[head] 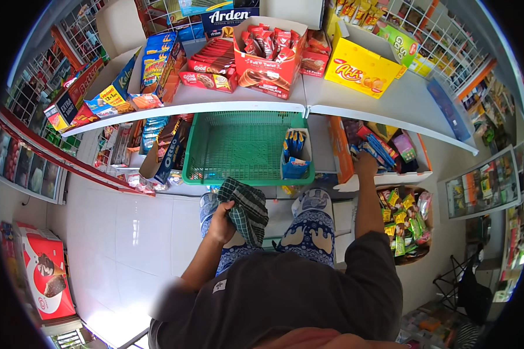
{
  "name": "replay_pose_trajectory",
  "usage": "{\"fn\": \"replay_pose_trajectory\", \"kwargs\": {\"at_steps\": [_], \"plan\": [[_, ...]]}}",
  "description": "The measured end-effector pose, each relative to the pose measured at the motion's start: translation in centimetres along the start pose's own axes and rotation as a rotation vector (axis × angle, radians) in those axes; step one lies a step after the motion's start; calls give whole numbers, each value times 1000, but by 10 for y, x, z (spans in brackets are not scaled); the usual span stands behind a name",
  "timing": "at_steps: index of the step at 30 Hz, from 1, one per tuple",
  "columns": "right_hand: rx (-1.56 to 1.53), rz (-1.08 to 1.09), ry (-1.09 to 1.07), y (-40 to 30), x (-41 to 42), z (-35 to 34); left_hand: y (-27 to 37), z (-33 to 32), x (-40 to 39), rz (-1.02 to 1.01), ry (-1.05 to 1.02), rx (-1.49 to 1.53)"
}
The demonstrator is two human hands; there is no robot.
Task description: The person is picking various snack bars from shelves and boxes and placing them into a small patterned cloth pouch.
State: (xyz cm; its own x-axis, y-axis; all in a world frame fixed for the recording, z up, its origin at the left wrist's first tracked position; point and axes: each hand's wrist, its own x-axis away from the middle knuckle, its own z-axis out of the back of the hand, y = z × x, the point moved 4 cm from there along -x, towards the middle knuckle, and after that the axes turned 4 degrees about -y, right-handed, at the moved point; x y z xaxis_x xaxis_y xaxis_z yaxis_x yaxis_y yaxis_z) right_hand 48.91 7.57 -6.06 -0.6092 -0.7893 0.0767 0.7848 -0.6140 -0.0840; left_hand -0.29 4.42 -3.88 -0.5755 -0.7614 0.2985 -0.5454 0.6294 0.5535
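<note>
My left hand (223,221) grips a dark green and white checked cloth (246,209) above my knees. On the right, my right hand (366,164) reaches into a white and orange cardboard box (386,178) under the shelf. Its fingers are at some blue snack packets (379,150); whether they grip one is hidden. Beside them in that box lie a pink and green pack (404,147) and other packets. In front of me, a green plastic basket (240,150) holds a small open box of blue-wrapped snacks (295,157) at its right end.
Overhead, a shelf with a white front edge (227,107) carries several open snack boxes, among them a yellow box (361,65) and a red wafer box (266,72). An Oreo box (168,152) stands left of the basket. A container of snack packets (405,220) sits at my right.
</note>
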Motion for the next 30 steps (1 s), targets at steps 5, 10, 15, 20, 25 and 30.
{"fn": "replay_pose_trajectory", "kwargs": {"at_steps": [5,10,15,20,25,30], "plan": [[-183,163,436,5,22,25,-10,3,-2,18,101,-82],[-927,283,610,-26,103,99,-11,1,-14,13,181,-93],[-1583,518,596,-97,196,108,-16,-15,-29,59,114,-119],[-1900,432,57,-164,232,52,-20,-18,-28,-91,99,48],[-1708,460,-277,-179,250,9,8,-23,-15,-310,148,85],[-1255,630,-415,-177,268,1,18,-4,-14,-414,303,-115]]}}
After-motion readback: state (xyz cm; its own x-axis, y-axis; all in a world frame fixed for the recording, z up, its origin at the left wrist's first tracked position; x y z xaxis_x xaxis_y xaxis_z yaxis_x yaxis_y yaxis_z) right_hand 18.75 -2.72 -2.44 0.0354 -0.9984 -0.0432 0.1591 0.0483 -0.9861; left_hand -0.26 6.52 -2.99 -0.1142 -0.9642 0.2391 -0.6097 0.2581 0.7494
